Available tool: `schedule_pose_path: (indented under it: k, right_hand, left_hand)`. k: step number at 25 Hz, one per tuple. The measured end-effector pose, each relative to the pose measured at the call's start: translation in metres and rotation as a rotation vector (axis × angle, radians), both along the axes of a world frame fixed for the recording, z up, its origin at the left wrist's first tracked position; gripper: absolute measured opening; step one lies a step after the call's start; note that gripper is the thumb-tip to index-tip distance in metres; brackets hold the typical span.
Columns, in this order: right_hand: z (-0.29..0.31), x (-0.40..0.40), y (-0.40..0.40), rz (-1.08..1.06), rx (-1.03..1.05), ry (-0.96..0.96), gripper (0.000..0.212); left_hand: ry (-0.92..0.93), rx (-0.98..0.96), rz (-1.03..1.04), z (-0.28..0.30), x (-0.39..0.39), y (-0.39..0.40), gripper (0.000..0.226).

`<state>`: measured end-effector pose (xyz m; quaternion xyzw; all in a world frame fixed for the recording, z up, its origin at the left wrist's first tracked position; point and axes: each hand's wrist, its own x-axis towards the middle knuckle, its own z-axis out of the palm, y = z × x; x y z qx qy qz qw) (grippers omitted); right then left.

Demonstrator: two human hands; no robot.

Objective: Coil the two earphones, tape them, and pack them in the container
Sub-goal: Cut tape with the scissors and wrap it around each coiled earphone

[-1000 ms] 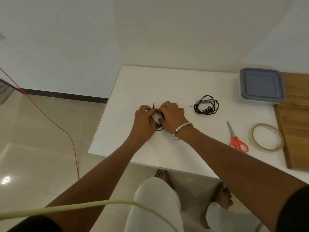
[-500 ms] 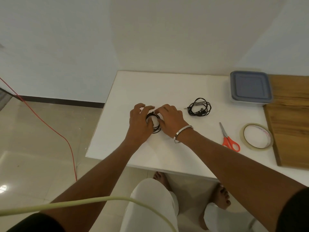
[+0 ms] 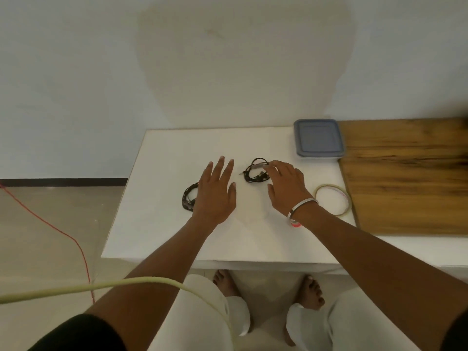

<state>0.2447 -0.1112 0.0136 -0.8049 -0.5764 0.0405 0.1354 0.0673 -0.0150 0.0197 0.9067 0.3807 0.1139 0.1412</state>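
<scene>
Two black earphone coils are lying on the white table [image 3: 157, 224], well apart from each other. The left coil [image 3: 189, 198] is sitting at the left edge of the left hand [image 3: 215, 196], which is partly covering it; its loops are bunched tight, with a small pale spot showing low in the bundle. The right coil [image 3: 255, 172] is looser, an open ring of several strands with a pale straight piece lying across its top and a short end sticking out to the left.

The left hand is hovering or resting flat, palm down, fingers straight and slightly spread, gripping nothing. The right hand [image 3: 286, 188] is reaching over the right coil with fingers gently curved and spread; its fingertips are at the coil's right side, and contact cannot be told. A metal bangle [image 3: 301, 206] is circling the right wrist.

The container [image 3: 318, 138], grey-blue lid on, is standing at the far right of the table beside a wooden board [image 3: 410, 178]. The tape roll [image 3: 347, 198] is lying flat just right of the right wrist, near the board's edge.
</scene>
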Motion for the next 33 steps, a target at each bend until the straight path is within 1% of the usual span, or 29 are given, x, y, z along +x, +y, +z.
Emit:
schedule_pose_path:
  k: [6, 8, 10, 13, 19, 22, 26, 30, 32, 33]
  right_hand:
    - [0.005, 0.061, -0.079, -0.181, -0.138, -0.050, 0.051]
    - [0.005, 0.072, -0.102, -0.229, -0.158, -0.031, 0.050]
    - [0.004, 0.078, -0.120, -0.257, -0.173, -0.026, 0.046]
    - [0.001, 0.080, -0.137, -0.241, -0.174, -0.031, 0.039]
    - [-0.015, 0.077, -0.142, -0.170, -0.172, -0.033, 0.028]
    - [-0.019, 0.076, -0.140, -0.183, -0.157, -0.027, 0.021]
    - [-0.021, 0.076, -0.139, -0.184, -0.134, -0.016, 0.015]
    - [-0.017, 0.076, -0.142, -0.191, -0.103, 0.015, 0.015]
    - [-0.014, 0.077, -0.143, -0.201, -0.078, 0.041, 0.016]
    - [-0.012, 0.077, -0.143, -0.204, -0.064, 0.059, 0.016]
  left_hand:
    - [-0.003, -0.011, -0.191, 0.012, 0.068, -0.060, 0.058]
    - [0.020, -0.039, -0.232, 0.009, 0.082, -0.078, 0.058]
    - [0.056, -0.049, -0.283, 0.004, 0.095, -0.091, 0.057]
    - [0.136, -0.055, -0.354, -0.005, 0.111, -0.108, 0.056]
    - [0.040, -0.216, -0.266, -0.017, 0.129, -0.122, 0.045]
    - [-0.044, -0.290, -0.150, -0.022, 0.132, -0.122, 0.039]
    - [-0.056, -0.355, -0.109, -0.027, 0.134, -0.122, 0.036]
    - [-0.146, -0.374, -0.078, -0.022, 0.135, -0.120, 0.003]
    - [-0.235, -0.414, -0.040, -0.017, 0.133, -0.119, 0.007]
    - [-0.282, -0.465, -0.010, -0.013, 0.132, -0.120, 0.008]
